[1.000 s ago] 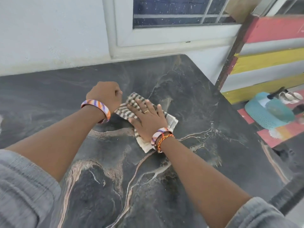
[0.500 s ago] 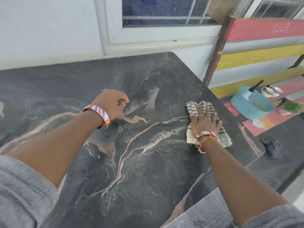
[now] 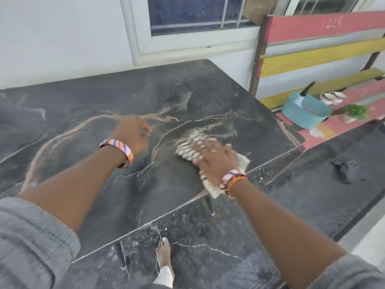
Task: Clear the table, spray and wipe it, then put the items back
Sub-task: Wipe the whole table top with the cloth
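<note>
I read this as a home porch or veranda: dark marble-look tabletop (image 3: 187, 97) against a white wall under a barred window (image 3: 193, 15), painted red-and-yellow bench (image 3: 325, 57) with a teal basket (image 3: 302, 115), teacups (image 3: 331, 97), small potted plant (image 3: 357, 112), bare foot (image 3: 163, 251) on speckled floor (image 3: 208, 236).
</note>
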`<state>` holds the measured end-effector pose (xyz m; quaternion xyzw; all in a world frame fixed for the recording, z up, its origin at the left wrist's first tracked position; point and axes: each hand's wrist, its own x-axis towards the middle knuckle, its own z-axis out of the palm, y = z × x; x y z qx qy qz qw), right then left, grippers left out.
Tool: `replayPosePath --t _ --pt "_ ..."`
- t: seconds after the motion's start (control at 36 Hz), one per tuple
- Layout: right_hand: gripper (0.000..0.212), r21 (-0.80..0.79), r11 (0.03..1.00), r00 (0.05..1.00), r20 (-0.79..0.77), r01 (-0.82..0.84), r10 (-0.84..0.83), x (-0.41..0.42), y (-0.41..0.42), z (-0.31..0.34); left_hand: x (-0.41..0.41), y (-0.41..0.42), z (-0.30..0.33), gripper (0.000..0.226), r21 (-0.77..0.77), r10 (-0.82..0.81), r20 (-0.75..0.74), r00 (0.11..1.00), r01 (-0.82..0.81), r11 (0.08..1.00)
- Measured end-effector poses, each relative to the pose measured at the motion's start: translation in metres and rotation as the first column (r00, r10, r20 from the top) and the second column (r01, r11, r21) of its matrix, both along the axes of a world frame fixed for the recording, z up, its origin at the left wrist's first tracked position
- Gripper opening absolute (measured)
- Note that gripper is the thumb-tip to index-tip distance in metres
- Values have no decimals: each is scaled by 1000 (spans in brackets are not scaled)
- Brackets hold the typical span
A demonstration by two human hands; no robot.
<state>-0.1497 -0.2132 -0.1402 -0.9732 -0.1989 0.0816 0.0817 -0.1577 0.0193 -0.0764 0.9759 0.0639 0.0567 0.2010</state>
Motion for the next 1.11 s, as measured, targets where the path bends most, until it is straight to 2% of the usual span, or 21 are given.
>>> replayPosePath --t 0.11,0.17,0.25,0.39,0.53,0.67,0.72,0.78,0.83,0.92,1.03,1.11 --pt "50 -8 931 931 5 366 -366 -6 -62 -1 -35 -4 3 22 2 -17 7 1000 17 1000" --pt "49 35 894 894 -15 447 -447 -13 -66 -2 -51 2 2 22 -2 -34 19 999 35 999" --pt "47 116 877 883 3 466 -470 -30 -43 -4 -68 16 -3 19 3 -54 25 998 54 999" --pt "55 116 956 951 124 270 -284 -80 21 -10 -97 41 -10 15 -16 -4 6 1000 4 1000" --pt "58 108 994 991 133 12 -26 -150 105 -11 -122 66 -11 15 -7 86 25 996 -86 996" --pt "51 84 944 943 131 -319 307 -188 157 -12 -137 94 -10 17 32 113 -1 994 -112 993" --pt "56 46 912 911 86 -409 404 -178 150 -8 -139 99 -10 17 28 121 -6 993 -121 992" --pt "59 17 906 903 86 -424 421 -165 132 -6 -142 99 -11 17 38 120 -10 993 -119 992" --pt "57 -1 952 948 91 -306 305 -149 107 -3 -145 96 -12 16 47 106 -23 994 -105 993" --pt "49 -32 999 997 78 6 -3 -116 64 -4 -149 96 -13 17 60 76 -37 996 -73 996" --pt "49 -14 912 910 -57 411 -411 -81 35 3 -154 106 -13 20 39 45 -56 997 -43 998" --pt "50 -14 869 866 -76 495 -495 -75 59 7 -157 116 -14 20 30 47 -70 996 -45 999"
